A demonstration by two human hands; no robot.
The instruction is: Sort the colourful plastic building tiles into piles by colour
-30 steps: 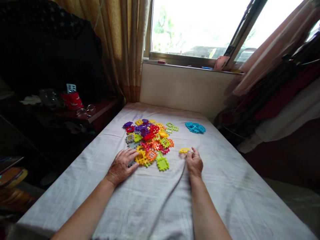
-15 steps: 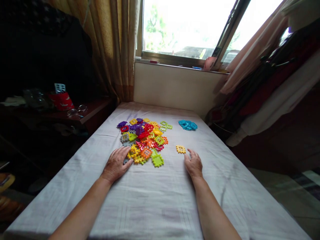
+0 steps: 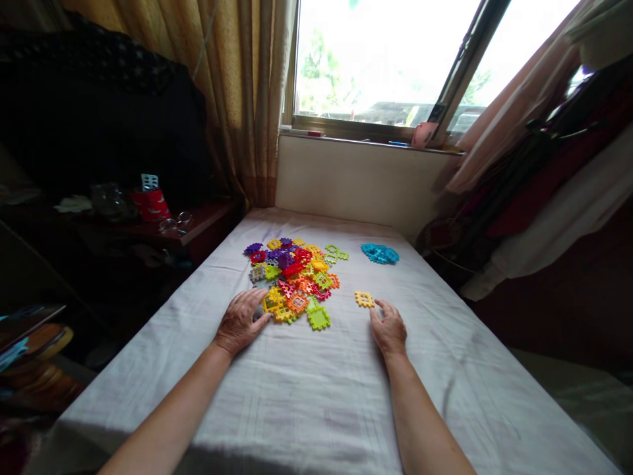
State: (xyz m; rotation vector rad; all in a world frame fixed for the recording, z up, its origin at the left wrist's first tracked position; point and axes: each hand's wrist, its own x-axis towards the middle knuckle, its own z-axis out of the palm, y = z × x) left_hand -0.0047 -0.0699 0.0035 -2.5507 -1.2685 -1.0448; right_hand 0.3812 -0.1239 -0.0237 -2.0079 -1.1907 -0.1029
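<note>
A heap of colourful plastic interlocking pieces [image 3: 302, 270], in yellow, orange, red, purple, green and grey, lies on the cloth-covered table. At its near left edge rests my left hand [image 3: 242, 320], thumb and fingers apart, its fingertips against the yellow pieces [image 3: 273, 302]. My right hand [image 3: 390, 328] is on the cloth to the right, thumb apart from the loosely bent fingers. Just beyond its fingertips a single pale yellow window-like piece [image 3: 364, 299] lies flat; whether they touch is hard to tell. The nearest green square piece [image 3: 319, 318] sits at the heap's front.
Blue pieces [image 3: 380, 253] form a separate small pile at the back right. On the left stands a dark side table [image 3: 208, 224] with a red container [image 3: 150, 204] and glasses [image 3: 175, 222]. Clothes [image 3: 539, 198] hang at the right. A window [image 3: 376, 66] is behind.
The whole view has shifted slightly, so everything appears a little further right. Both hands keep nearly the same places by the heap and the pale yellow piece.
</note>
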